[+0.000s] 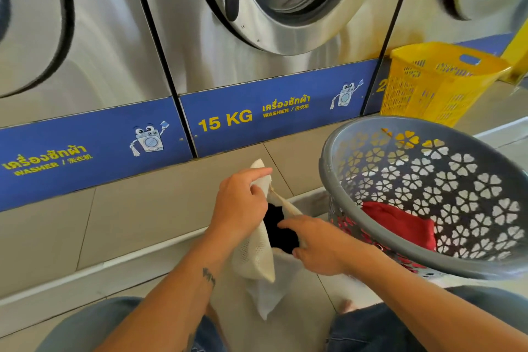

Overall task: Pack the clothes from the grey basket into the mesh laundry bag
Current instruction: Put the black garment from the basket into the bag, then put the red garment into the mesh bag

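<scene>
A cream mesh laundry bag (254,251) hangs in front of me over the floor, its mouth held wide. My left hand (240,203) grips the bag's upper rim. A black garment (278,228) sits in the bag's mouth. My right hand (317,246) rests at the mouth against the black garment, fingers spread over it and the rim. The grey basket (371,226) with flower cut-outs tilts toward me on the right. A red garment (400,223) lies inside it.
A row of steel washers (200,51) with a blue label strip stands close ahead. A yellow basket (434,83) stands at the right by the machines. Beige floor tiles (143,223) lie below. My denim-clad knees (94,326) frame the bottom.
</scene>
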The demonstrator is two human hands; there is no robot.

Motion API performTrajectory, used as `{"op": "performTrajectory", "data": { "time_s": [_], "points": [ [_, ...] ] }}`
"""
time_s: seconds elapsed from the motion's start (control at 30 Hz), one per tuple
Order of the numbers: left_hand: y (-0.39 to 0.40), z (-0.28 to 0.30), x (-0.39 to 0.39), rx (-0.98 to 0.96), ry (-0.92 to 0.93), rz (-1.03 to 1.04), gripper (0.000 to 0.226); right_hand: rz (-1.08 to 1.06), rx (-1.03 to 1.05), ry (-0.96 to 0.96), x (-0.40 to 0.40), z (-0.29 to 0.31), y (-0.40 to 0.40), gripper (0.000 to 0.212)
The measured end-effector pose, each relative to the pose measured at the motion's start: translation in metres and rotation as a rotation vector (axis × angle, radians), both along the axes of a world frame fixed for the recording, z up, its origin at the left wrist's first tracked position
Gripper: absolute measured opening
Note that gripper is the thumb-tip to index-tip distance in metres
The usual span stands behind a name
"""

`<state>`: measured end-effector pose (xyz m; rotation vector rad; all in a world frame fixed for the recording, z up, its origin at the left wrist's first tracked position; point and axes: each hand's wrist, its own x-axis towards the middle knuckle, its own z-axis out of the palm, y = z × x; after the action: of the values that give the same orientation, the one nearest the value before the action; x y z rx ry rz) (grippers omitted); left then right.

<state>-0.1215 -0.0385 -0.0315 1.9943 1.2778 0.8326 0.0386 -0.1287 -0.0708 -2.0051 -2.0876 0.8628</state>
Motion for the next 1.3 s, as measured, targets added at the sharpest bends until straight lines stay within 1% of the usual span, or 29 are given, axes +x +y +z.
{"op": "performTrajectory", "data": {
  "time_s": [0.07, 0.23, 0.3, 0.37, 0.43, 0.57, 0.6, 0.63, 0.67, 0.73, 0.77, 0.8, 0.87, 0.97, 1.03, 1.13, 1.3],
  "points": [
    [0.005, -0.006, 0.009, -0.024, 0.007, 0.010, 0.049, -0.026, 0.059, 0.067, 0.007, 0.012, -0.009, 0.060],
    [0.002, -0.035, 0.028, -0.088, 0.149, -0.079, 0.036, -0.095, 0.195, 0.179, 0.027, 0.041, -0.022, 0.046],
    [-0.002, -0.043, 0.036, -0.068, 0.189, -0.110, 0.031, -0.121, 0.269, 0.177, 0.036, 0.048, -0.024, 0.043],
    [-0.003, -0.048, 0.044, -0.008, 0.237, -0.110, 0.029, -0.168, 0.334, 0.180, 0.046, 0.053, -0.026, 0.041],
    [-0.004, -0.052, 0.052, 0.036, 0.266, -0.107, 0.037, -0.212, 0.387, 0.197, 0.055, 0.056, -0.028, 0.038],
    [-0.004, -0.063, 0.060, 0.026, 0.336, -0.106, 0.069, -0.265, 0.481, 0.210, 0.073, 0.056, -0.031, 0.033],
    [-0.003, -0.065, 0.060, 0.022, 0.358, -0.080, 0.070, -0.277, 0.488, 0.202, 0.078, 0.055, -0.031, 0.032],
    [0.000, -0.067, 0.059, 0.032, 0.380, -0.052, 0.066, -0.295, 0.486, 0.200, 0.085, 0.054, -0.031, 0.032],
    [0.003, -0.069, 0.057, 0.057, 0.404, -0.031, 0.056, -0.319, 0.476, 0.207, 0.091, 0.053, -0.030, 0.033],
    [0.006, -0.070, 0.054, 0.100, 0.419, -0.013, 0.034, -0.364, 0.429, 0.206, 0.108, 0.051, -0.023, 0.034],
    [0.007, -0.069, 0.053, 0.106, 0.399, -0.006, 0.027, -0.376, 0.388, 0.186, 0.116, 0.049, -0.018, 0.034],
    [0.008, -0.067, 0.053, 0.106, 0.367, 0.001, 0.024, -0.377, 0.328, 0.159, 0.125, 0.047, -0.013, 0.034],
    [0.011, -0.063, 0.055, 0.101, 0.316, 0.021, 0.022, -0.331, 0.142, 0.082, 0.142, 0.041, -0.002, 0.035],
    [0.014, -0.062, 0.058, 0.102, 0.310, 0.011, 0.017, -0.227, -0.154, -0.092, 0.162, 0.029, 0.011, 0.040],
    [0.017, -0.063, 0.060, 0.067, 0.281, 0.001, 0.019, -0.199, -0.277, -0.239, 0.176, 0.017, 0.018, 0.046],
    [0.020, -0.062, 0.068, 0.030, 0.232, -0.037, 0.026, -0.189, -0.376, -0.416, 0.196, -0.004, 0.025, 0.053],
    [0.022, -0.055, 0.087, 0.040, 0.124, -0.109, 0.034, -0.092, -0.515, -0.536, 0.214, -0.055, 0.036, 0.079]
  ]
}}
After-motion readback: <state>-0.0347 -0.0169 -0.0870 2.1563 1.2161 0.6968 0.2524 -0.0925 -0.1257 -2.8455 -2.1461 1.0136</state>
